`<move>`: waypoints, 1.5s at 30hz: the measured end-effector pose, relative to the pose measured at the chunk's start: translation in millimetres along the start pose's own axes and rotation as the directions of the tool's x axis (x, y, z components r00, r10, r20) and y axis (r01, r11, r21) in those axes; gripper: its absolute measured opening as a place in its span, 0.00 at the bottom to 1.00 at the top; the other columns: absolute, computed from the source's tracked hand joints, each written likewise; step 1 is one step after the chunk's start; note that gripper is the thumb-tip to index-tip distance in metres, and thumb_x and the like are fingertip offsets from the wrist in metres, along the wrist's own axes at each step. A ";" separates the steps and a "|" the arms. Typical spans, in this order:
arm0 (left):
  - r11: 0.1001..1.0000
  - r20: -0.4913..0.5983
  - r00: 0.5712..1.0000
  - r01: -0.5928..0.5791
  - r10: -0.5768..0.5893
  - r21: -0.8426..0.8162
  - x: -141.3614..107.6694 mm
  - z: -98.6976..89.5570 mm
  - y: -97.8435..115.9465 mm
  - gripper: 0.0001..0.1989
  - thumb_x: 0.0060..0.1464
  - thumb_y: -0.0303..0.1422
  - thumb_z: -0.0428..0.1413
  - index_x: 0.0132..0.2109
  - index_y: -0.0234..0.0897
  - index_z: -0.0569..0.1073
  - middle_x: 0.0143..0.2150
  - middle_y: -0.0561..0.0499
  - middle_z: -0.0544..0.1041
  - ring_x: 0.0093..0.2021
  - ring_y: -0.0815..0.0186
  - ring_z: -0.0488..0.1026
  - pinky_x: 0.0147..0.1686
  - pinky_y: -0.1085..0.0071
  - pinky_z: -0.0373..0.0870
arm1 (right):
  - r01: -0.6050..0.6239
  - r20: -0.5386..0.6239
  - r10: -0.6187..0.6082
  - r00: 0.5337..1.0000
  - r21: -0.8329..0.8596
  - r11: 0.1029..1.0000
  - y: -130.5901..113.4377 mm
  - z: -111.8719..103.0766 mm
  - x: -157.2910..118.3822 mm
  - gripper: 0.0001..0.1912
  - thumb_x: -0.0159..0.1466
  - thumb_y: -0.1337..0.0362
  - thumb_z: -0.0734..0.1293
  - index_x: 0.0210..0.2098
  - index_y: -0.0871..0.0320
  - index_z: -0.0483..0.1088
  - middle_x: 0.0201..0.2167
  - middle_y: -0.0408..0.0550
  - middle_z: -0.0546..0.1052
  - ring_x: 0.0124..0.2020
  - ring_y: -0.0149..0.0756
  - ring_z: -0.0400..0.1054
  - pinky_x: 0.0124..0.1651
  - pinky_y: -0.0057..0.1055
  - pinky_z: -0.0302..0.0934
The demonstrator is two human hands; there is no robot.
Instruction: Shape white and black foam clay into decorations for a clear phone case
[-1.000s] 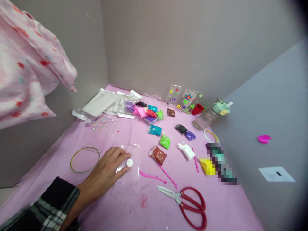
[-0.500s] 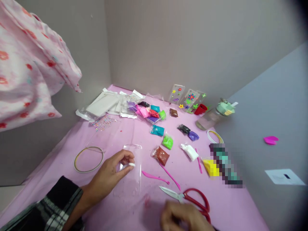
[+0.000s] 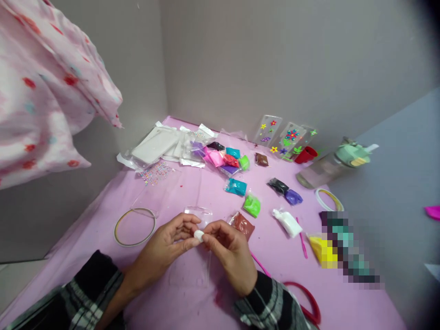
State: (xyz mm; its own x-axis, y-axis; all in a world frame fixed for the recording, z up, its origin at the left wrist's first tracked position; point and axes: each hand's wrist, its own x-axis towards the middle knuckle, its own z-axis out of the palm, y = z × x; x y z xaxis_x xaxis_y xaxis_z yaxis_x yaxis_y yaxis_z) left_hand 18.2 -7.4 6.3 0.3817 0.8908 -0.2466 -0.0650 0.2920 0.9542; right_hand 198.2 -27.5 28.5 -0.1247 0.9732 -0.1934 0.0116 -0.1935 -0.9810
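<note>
A small white piece of clay (image 3: pixel 198 235) is pinched between both hands above a clear phone case (image 3: pixel 189 270) that lies on the pink cloth. My left hand (image 3: pixel 160 247) holds the piece from the left with bent fingers. From the right, my right hand (image 3: pixel 232 254) grips the same piece between thumb and fingertips. Just behind my right hand is a packet of brown clay (image 3: pixel 242 224), partly covered by it. A white clay packet (image 3: pixel 288 222) lies further right.
Red-handled scissors (image 3: pixel 307 300) lie partly under my right sleeve. A ring (image 3: pixel 134 227) rests at left. Clay packets (image 3: pixel 235 186), packaged cases (image 3: pixel 156 143) and decorated cases (image 3: pixel 290 137) stand or lie behind. At right are a bottle (image 3: pixel 319 169) and a yellow packet (image 3: pixel 322 250).
My right hand has moved up and left from beside the scissors and taken hold of the white piece along with my left hand. The view has shifted slightly, moving the table items rightward.
</note>
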 end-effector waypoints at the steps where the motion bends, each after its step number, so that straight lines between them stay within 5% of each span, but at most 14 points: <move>1: 1.000 0.007 1.000 0.004 -0.004 -0.013 -0.2 0.0 -0.2 0.15 0.55 0.37 0.63 0.48 0.42 0.72 0.40 0.53 0.77 0.44 0.63 0.78 0.49 0.65 0.75 | 0.007 0.004 -0.007 1.000 0.003 1.000 0.5 0.0 -0.5 0.10 0.63 0.58 0.71 0.35 0.59 0.72 0.28 0.42 0.74 0.29 0.30 0.65 0.33 0.27 0.59; 25: 0.998 0.004 0.999 -0.048 0.048 0.040 -2.7 2.3 -0.5 0.14 0.58 0.34 0.61 0.50 0.42 0.71 0.41 0.55 0.77 0.43 0.66 0.76 0.46 0.69 0.72 | -0.034 0.019 0.033 0.999 0.088 0.996 2.5 4.5 -0.4 0.14 0.63 0.53 0.73 0.35 0.59 0.73 0.25 0.42 0.75 0.27 0.28 0.68 0.33 0.26 0.62; 31: 0.924 0.032 0.974 -0.224 0.226 0.308 -8.2 4.3 2.9 0.08 0.60 0.29 0.59 0.47 0.43 0.75 0.43 0.54 0.77 0.45 0.66 0.75 0.47 0.70 0.71 | -0.113 0.055 0.104 0.993 0.200 0.973 3.6 5.1 2.2 0.18 0.58 0.51 0.76 0.33 0.59 0.73 0.23 0.41 0.76 0.25 0.28 0.69 0.31 0.25 0.64; 37: 0.780 0.087 0.898 -0.420 0.432 0.463 -8.3 3.1 3.2 0.13 0.60 0.25 0.60 0.49 0.46 0.73 0.43 0.56 0.75 0.45 0.68 0.73 0.46 0.74 0.68 | -0.139 0.080 0.124 0.989 0.220 0.965 5.8 0.8 4.6 0.20 0.57 0.49 0.77 0.32 0.60 0.73 0.25 0.42 0.76 0.24 0.26 0.68 0.29 0.25 0.64; 45: 0.725 0.134 0.877 -0.459 0.461 0.514 -9.4 4.4 4.3 0.13 0.62 0.25 0.59 0.51 0.46 0.73 0.45 0.54 0.75 0.47 0.67 0.73 0.48 0.74 0.69 | -0.138 0.114 0.124 0.986 0.135 0.981 6.4 2.7 4.6 0.21 0.58 0.47 0.75 0.31 0.61 0.73 0.21 0.41 0.73 0.22 0.26 0.64 0.28 0.25 0.61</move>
State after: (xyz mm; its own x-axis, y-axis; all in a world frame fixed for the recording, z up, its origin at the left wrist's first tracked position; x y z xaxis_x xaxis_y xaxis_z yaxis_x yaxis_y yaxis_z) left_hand 18.5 -16.0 13.5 0.4286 0.8694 0.2459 0.2514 -0.3762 0.8918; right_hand 195.0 -24.7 21.4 -0.2342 0.9213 -0.3103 -0.1053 -0.3414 -0.9340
